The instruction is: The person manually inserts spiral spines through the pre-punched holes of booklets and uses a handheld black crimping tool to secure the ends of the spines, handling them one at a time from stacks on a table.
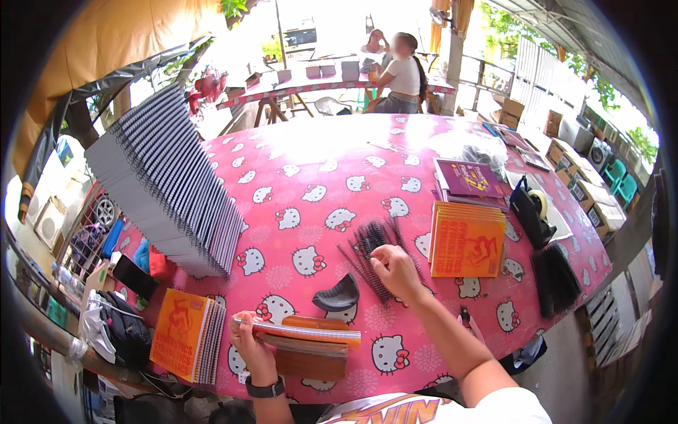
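Observation:
Low at the front of the table, my left hand grips an orange-covered booklet, seen edge-on with its white pages showing. The booklet lies over a brown wooden block. My right hand is at a loose pile of black spiral binding coils, its fingers bent together; whether a coil is between them is hidden. Between my hands sits a curved dark grey piece. Left of my left hand is a stack of orange spiral-bound notebooks; more orange booklets lie to the right of the coils.
A tall leaning stack of spiral-bound notebooks rises at the left of the pink patterned table. Purple booklets, a tape dispenser and a black coil bundle are at the right. Two people sit at a far table.

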A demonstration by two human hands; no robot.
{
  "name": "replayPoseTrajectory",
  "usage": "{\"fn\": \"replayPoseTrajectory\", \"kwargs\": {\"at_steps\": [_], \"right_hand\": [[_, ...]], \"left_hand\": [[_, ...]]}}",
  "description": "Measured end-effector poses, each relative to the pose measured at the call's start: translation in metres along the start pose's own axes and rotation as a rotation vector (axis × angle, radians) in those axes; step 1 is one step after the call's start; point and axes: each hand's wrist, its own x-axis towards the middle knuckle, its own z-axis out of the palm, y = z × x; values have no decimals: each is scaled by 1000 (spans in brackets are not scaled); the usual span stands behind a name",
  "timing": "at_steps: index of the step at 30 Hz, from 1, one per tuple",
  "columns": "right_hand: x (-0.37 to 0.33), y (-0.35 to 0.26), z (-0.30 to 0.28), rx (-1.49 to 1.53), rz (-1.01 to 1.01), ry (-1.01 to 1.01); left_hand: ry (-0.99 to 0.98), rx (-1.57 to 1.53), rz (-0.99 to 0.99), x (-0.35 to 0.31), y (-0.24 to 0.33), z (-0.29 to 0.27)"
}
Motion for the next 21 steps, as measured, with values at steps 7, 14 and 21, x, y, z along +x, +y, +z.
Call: {"fn": "replayPoseTrajectory", "kwargs": {"at_steps": [7, 14, 21], "right_hand": [[7, 21, 30, -690, -57, -81], [5, 33, 37, -827, -99, -127], [4, 16, 5, -508, -105, 32]], "left_hand": [[20, -23, 51, 6, 1, 0], [-39, 32, -24, 5, 14, 8], [-100, 103, -8, 3, 11, -2]]}}
